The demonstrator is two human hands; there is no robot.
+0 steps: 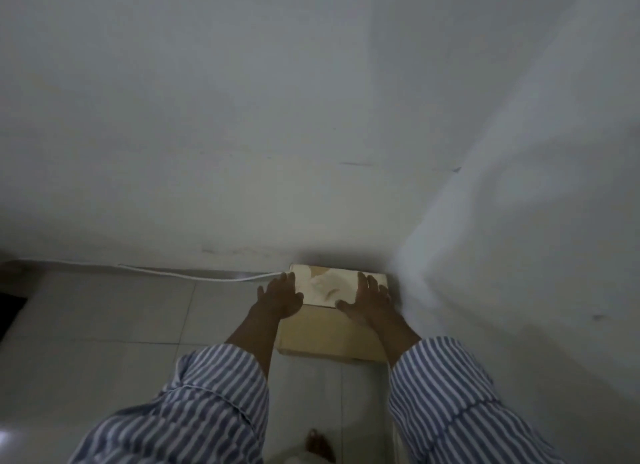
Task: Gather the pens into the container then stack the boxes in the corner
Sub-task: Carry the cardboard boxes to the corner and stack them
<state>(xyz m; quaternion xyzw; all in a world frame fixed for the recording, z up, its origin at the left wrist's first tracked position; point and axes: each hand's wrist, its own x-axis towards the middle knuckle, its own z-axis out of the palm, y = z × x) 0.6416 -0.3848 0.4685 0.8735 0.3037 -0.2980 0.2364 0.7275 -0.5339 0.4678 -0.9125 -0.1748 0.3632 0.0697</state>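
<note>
Cardboard box (329,339) in the corner, paler box (329,285) seemingly stacked atop — left hand (280,295), right hand (372,299) flat, fingers (362,280) spread

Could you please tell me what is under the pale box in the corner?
A brown cardboard box lies under the pale box, on the tiled floor; only its near side shows. The pale box, left hand and right hand cover the rest.

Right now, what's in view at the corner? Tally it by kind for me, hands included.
Boxes: 2, a pale box on top of a brown box
Cables: 1, a white cable along the wall
Hands: 2, left hand and right hand, both flat on the pale box
Total: 5
</note>
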